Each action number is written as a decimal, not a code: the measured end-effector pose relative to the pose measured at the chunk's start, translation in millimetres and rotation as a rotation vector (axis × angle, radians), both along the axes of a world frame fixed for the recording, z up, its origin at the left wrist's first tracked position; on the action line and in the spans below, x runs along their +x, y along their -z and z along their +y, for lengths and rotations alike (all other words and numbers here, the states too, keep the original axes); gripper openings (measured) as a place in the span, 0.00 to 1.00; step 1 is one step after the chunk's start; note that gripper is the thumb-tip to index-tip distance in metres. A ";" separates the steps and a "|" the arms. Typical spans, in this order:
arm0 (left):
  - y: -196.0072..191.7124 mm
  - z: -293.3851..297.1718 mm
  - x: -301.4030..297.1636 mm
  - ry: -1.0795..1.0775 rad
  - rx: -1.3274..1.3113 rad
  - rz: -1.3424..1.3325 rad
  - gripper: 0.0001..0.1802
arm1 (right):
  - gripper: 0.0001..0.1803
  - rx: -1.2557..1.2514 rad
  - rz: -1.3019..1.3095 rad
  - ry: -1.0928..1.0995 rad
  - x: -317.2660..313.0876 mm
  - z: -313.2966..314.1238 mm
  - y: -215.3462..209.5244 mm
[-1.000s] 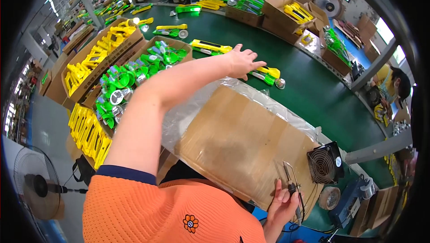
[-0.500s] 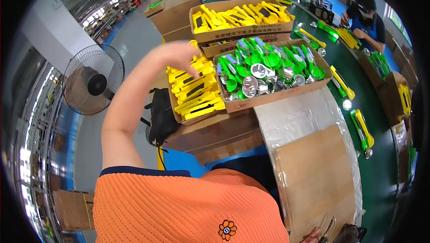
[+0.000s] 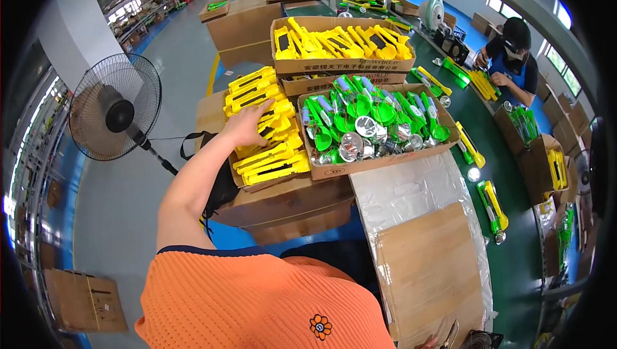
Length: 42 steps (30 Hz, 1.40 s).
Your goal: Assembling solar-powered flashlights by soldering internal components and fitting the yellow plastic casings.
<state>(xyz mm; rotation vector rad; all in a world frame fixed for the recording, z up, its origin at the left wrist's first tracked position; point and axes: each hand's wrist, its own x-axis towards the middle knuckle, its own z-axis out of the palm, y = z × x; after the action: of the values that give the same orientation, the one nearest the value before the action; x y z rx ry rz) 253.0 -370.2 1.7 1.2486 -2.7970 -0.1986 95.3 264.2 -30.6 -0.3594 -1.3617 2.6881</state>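
My left hand (image 3: pixel 245 125) reaches into an open carton (image 3: pixel 257 185) of yellow plastic housings (image 3: pixel 273 170) and touches them. Its fingers and thumb are apart over the pile, with no piece lifted out. Only a bit of my right hand (image 3: pixel 429 342) shows at the lower edge, beside a thin dark pointed tool (image 3: pixel 452 335) on a cardboard sheet (image 3: pixel 430 265); its grip is hidden. Right of the yellow pieces stands a carton (image 3: pixel 385 164) heaped with green plastic shells (image 3: pixel 384 112), some with round silver reflectors (image 3: pixel 351 146) and wires.
Behind, another carton (image 3: pixel 347 65) holds more yellow housings. Along the green belt (image 3: pixel 520 265) at right lie green and yellow assemblies (image 3: pixel 492 207). A standing fan (image 3: pixel 116 108) is at left. Across the belt a person (image 3: pixel 514 66) works with yellow pieces. A small dark fan (image 3: pixel 482 339) sits near my right hand.
My left hand has come down from above the carton onto the yellow housings. The whole view has shifted slightly; my right hand stays by the pointed tool.
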 end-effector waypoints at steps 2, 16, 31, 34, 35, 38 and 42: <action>0.8 -0.9 9.2 -0.004 -0.001 0.139 0.62 | 0.14 0.013 0.012 -0.027 -1.0 3.5 3.3; -8.0 -33.9 33.9 -0.293 0.121 1.015 0.40 | 0.13 0.101 0.013 -0.038 -0.5 1.3 1.9; -127.8 185.9 -187.4 0.909 0.061 0.756 0.45 | 0.21 -0.194 0.137 0.071 -1.4 29.3 32.9; -101.1 276.5 -249.6 1.267 0.217 0.310 0.41 | 0.20 -0.240 0.168 0.139 2.1 28.8 24.6; -91.6 303.7 -268.7 1.382 0.184 0.179 0.41 | 0.18 -0.229 0.205 0.149 4.3 32.7 23.5; -64.8 365.5 -313.3 1.610 0.085 -0.219 0.45 | 0.12 -0.190 0.244 0.182 9.9 39.8 19.7; -46.8 401.3 -358.4 1.696 0.015 -0.447 0.60 | 0.08 -0.067 0.216 0.246 14.4 41.7 30.1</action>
<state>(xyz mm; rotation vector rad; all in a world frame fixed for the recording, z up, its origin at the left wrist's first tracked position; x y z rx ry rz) -105.4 31.1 48.6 -1.4680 -3.2393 0.0205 109.7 305.9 -60.7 -0.2173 -1.0929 2.4904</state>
